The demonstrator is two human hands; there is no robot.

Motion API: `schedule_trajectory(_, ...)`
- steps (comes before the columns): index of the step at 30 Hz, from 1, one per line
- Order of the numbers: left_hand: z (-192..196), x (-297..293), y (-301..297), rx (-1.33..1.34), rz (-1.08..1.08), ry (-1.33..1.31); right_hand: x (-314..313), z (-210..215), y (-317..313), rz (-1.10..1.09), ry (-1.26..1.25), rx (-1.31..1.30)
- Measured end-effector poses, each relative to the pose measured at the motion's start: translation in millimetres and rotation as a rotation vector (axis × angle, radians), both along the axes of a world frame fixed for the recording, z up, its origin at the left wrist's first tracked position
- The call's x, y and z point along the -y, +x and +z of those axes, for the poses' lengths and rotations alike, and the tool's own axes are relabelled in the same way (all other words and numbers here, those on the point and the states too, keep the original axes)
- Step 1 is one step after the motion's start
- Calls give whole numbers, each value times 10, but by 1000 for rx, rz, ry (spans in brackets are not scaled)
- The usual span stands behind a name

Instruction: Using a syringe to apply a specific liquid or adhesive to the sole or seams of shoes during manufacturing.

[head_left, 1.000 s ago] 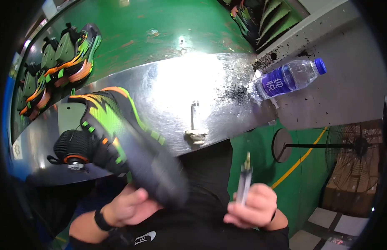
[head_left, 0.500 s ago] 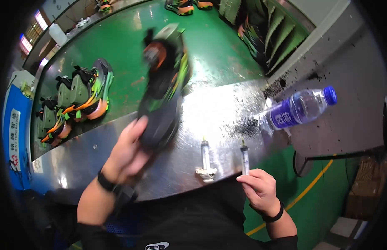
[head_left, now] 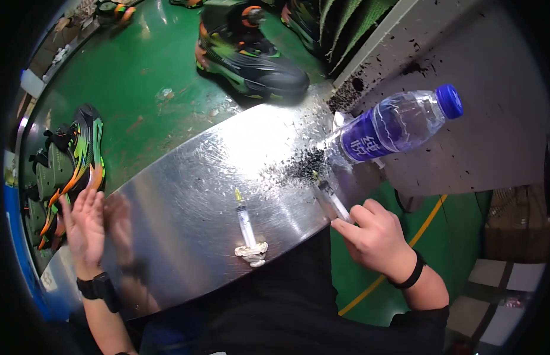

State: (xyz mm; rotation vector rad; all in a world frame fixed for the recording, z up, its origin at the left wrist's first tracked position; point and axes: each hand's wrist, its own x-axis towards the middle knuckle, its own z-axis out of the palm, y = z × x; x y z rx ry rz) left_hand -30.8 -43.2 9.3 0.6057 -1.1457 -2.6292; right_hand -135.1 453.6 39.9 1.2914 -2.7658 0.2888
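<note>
My left hand (head_left: 86,231) is empty, fingers apart, over the left end of the metal ledge and close to several black, green and orange shoes (head_left: 79,151) standing in a row. In my right hand (head_left: 378,242) is a clear syringe (head_left: 335,202) with a yellowish tip, slanting toward a patch of black crumbs (head_left: 307,165). A second syringe (head_left: 245,222) lies on the ledge, its lower end in crumpled white material (head_left: 251,253). A single black and green shoe (head_left: 251,68), slightly blurred, stands on the green surface beyond the ledge.
A plastic bottle (head_left: 399,127) with a blue cap and purple label lies tilted at the ledge's right end. Behind it runs a grey panel (head_left: 464,151) specked with black bits. Green textured flaps (head_left: 360,29) hang at the back, beside another shoe (head_left: 301,23).
The shoe has left my left hand and now stands on the green surface farther back. That hand has moved left and opened. My right hand has shifted with its syringe, which now tilts more.
</note>
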Motion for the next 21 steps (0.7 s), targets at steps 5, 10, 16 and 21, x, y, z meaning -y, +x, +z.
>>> schedule_trajectory(5,-115,372,8,112,174,-118,-29,36,-20,35,146,17)
schedule_trajectory(10,-22,241,-11,212,190,-345,-34,163,70,71,204,97)
schedule_trajectory(16,195,-18,-155,165,136,-402,-119,-61,59,-6,-95,246)
schedule_trajectory(21,692,-740,297,105,78,-433,-150,3,193,-54,-313,511)
